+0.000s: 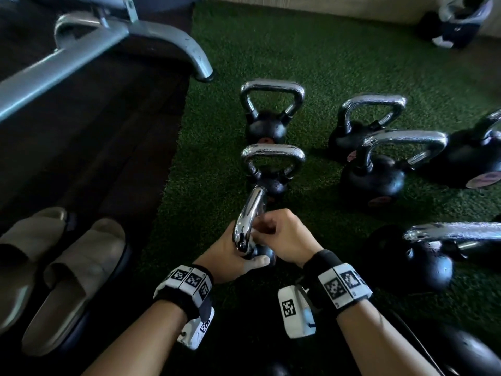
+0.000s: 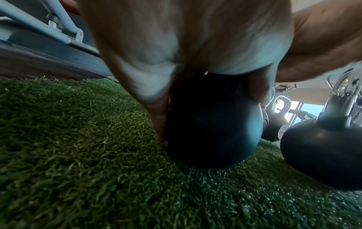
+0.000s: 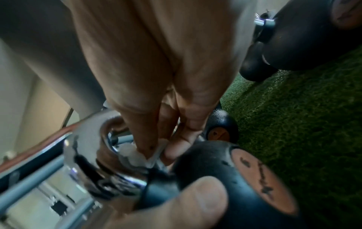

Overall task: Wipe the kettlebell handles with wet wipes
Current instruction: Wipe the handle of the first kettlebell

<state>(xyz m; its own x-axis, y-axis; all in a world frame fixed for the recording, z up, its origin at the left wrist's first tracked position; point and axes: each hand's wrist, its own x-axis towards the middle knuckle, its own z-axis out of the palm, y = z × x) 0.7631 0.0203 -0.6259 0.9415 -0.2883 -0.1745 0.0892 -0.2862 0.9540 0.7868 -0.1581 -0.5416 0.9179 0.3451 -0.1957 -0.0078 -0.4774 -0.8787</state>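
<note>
Kettlebell [image 1: 253,237] sits low in the centre of the head view, tipped toward the person on the green turf [image 1: 298,50], its chrome handle [image 1: 248,215] rising up and away. The left hand [image 1: 230,256] has its grip clamped on the black ball from the left, thumb pressed across the near side. The right hand [image 1: 284,234] has its grip pinched together on a crumpled wet wipe [image 3: 137,155], pushed into the inside of the handle loop where chrome meets ball. To do this well, I would hold the ball steady, wrap the wipe round the bar and work it along the whole loop, turning to fresh cloth. The wipe seems small and bunched, though the right wrist view is blurred. Other kettlebells [image 1: 271,109] stand upper centre and right
</note>
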